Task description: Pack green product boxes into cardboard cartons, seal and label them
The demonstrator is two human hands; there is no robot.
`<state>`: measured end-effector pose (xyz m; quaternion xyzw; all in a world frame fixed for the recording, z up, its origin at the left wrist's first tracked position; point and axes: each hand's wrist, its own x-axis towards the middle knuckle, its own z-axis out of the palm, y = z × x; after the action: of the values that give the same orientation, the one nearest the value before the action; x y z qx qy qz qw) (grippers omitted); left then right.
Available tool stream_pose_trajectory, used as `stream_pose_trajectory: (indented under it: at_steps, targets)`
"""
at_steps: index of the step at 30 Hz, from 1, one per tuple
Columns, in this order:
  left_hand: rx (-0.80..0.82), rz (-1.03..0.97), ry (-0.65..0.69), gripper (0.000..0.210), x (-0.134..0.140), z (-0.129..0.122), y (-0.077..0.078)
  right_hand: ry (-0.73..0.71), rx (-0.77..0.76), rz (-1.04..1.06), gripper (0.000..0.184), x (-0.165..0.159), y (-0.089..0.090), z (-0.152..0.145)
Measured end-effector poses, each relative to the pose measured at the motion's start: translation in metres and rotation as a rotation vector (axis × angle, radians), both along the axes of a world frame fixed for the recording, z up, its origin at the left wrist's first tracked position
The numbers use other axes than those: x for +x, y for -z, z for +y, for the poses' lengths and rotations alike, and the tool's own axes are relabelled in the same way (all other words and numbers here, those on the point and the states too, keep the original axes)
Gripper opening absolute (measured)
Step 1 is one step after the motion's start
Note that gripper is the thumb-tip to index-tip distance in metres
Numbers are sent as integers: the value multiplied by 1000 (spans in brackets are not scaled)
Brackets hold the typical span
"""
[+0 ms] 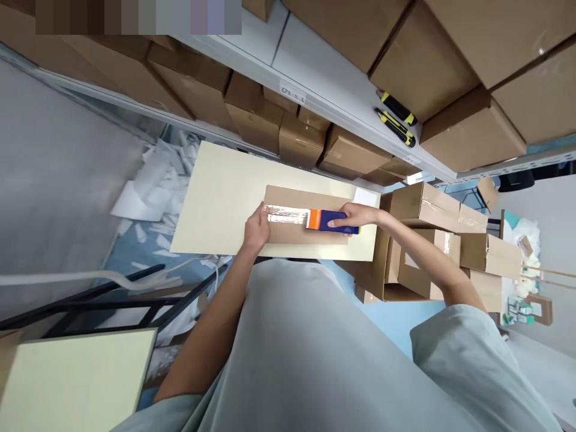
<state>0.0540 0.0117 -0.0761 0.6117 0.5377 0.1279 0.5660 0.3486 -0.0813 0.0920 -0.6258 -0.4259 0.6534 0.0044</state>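
A flat cardboard box [297, 234] lies on the cream tabletop [216, 198] in front of me. Along its upper face runs a strip of clear shiny tape [288, 215], from the left end to a blue and orange tape dispenser [320, 220]. My right hand [360, 215] is closed round the dispenser's blue body, over the right half of the box. At the box's left end, my left hand [257, 228] grips the edge, thumb near the start of the tape; some of its fingers are hidden.
Cardboard boxes [301, 141] fill the shelf behind the table. Two yellow-black utility knives [396, 127] lie on the upper shelf. More boxes [434, 204] are stacked at right. White scraps [148, 186] are piled at left, and a white paper [365, 197] lies at the table's back right.
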Motion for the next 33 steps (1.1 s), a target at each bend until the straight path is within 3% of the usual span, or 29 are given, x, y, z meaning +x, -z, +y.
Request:
stream_pose_trajectory:
  at_steps: [3, 10, 15, 21, 33]
  targets:
    - [46, 33, -56, 68, 2, -1, -12, 96, -41, 27, 70, 36, -9, -36]
    - [31, 190, 25, 53, 2, 0, -33, 184, -86, 33, 64, 97, -21, -90]
    - [61, 260, 26, 45, 2, 2, -22, 164, -95, 64, 65, 123, -12, -101]
    - [108, 310, -109, 43, 8, 2, -3, 76, -206, 35, 73, 141, 7, -91]
    - [159, 386, -100, 40, 4, 4, 7, 1, -221, 15, 72, 159, 23, -91]
